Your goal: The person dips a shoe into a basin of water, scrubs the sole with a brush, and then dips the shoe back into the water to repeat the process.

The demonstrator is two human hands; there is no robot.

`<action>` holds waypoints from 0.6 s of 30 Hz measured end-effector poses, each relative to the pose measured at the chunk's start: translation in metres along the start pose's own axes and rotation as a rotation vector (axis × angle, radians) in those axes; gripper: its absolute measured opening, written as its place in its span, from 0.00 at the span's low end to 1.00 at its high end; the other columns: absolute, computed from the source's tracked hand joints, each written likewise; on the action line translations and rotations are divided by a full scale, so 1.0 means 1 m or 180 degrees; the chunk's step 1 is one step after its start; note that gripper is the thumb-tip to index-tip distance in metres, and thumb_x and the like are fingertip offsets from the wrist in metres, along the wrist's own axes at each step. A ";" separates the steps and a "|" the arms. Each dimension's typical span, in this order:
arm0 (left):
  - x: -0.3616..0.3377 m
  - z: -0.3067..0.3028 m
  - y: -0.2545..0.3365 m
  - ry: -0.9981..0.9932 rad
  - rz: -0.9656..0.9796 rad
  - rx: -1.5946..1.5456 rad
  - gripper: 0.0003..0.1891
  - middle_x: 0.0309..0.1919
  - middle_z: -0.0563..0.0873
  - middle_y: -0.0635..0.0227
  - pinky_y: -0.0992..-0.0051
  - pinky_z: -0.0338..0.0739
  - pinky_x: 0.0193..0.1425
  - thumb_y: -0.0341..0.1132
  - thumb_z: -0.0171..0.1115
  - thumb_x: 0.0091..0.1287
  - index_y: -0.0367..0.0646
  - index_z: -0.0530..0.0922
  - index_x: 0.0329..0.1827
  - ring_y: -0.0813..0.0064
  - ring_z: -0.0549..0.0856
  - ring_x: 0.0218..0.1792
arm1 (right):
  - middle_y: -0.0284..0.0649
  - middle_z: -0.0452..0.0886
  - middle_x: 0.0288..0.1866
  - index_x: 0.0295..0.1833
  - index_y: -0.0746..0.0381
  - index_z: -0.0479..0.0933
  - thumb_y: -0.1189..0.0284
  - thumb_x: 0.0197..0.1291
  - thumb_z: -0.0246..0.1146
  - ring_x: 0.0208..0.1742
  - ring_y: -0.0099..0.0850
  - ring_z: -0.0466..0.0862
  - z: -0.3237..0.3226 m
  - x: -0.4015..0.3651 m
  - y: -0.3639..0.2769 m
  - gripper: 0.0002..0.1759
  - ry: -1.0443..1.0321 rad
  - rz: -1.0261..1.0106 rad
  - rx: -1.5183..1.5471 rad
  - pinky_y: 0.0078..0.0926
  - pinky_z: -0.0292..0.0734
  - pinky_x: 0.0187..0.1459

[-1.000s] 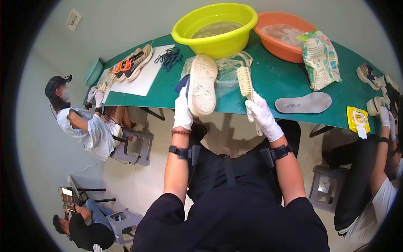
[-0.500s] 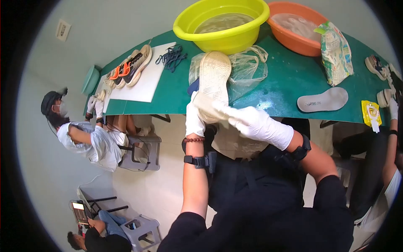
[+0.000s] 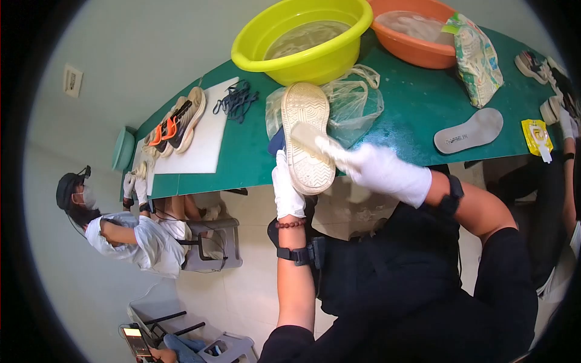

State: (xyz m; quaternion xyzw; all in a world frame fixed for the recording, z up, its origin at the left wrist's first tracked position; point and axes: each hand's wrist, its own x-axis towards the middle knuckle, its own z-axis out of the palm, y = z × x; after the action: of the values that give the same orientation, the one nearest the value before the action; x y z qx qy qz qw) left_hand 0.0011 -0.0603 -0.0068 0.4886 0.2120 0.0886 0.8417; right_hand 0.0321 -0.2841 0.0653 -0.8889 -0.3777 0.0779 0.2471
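A shoe (image 3: 307,106) is turned with its cream patterned sole toward me, and a bit of dark blue upper shows at its left side. My left hand (image 3: 287,187), in a white glove, grips the shoe from below and behind; most of its fingers are hidden. In my gloved right hand (image 3: 387,172) is a pale scrubbing brush (image 3: 308,139), lying across the middle of the sole. Motion blurs the brush handle. Behind the shoe, a clear plastic bag (image 3: 358,106) lies on the green table (image 3: 399,130).
Beyond the shoe stand a yellow-green basin (image 3: 296,68) and an orange basin (image 3: 414,57), both holding water. A printed bag (image 3: 478,66), grey insole (image 3: 469,131) and yellow packet (image 3: 537,138) are rightward. Dark laces (image 3: 237,101) and a white board (image 3: 210,142) lie left. Co-workers sit at both sides.
The brush has moved up the sole from near the heel toward the middle, and my right hand went with it. My view has turned slightly; the left hand still grips the shoe.
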 end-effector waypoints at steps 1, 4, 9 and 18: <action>-0.001 0.001 -0.001 -0.0055 0.0012 0.0016 0.29 0.56 0.86 0.58 0.68 0.83 0.57 0.52 0.43 0.81 0.33 0.76 0.64 0.66 0.88 0.52 | 0.58 0.83 0.34 0.80 0.36 0.56 0.63 0.72 0.52 0.33 0.54 0.86 -0.004 0.011 0.007 0.32 0.0191 0.0185 0.0054 0.52 0.81 0.35; -0.001 0.004 -0.001 -0.0205 0.0001 -0.0130 0.29 0.57 0.85 0.57 0.67 0.83 0.59 0.52 0.42 0.81 0.32 0.75 0.65 0.65 0.87 0.53 | 0.57 0.82 0.29 0.81 0.38 0.54 0.66 0.70 0.53 0.31 0.53 0.86 0.014 0.059 0.060 0.35 0.0952 -0.0143 0.0458 0.53 0.81 0.35; 0.007 -0.011 -0.005 -0.0194 -0.0059 -0.0162 0.29 0.58 0.85 0.56 0.66 0.83 0.60 0.51 0.41 0.81 0.32 0.75 0.65 0.65 0.87 0.54 | 0.56 0.82 0.30 0.81 0.36 0.54 0.67 0.68 0.55 0.26 0.52 0.85 0.019 -0.008 -0.010 0.37 0.0596 -0.0621 0.0612 0.53 0.83 0.34; -0.001 -0.005 0.000 -0.0091 -0.0064 -0.0054 0.29 0.59 0.84 0.54 0.63 0.82 0.62 0.51 0.41 0.81 0.33 0.72 0.67 0.62 0.86 0.55 | 0.58 0.78 0.22 0.79 0.41 0.61 0.68 0.68 0.56 0.22 0.54 0.82 0.025 -0.016 -0.015 0.34 0.0520 -0.0167 0.0676 0.50 0.80 0.30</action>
State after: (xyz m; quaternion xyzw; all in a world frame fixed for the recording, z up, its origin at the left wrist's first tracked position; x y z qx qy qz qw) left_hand -0.0023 -0.0563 -0.0086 0.4805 0.2041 0.0749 0.8496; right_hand 0.0033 -0.2768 0.0500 -0.8509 -0.3691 0.0384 0.3718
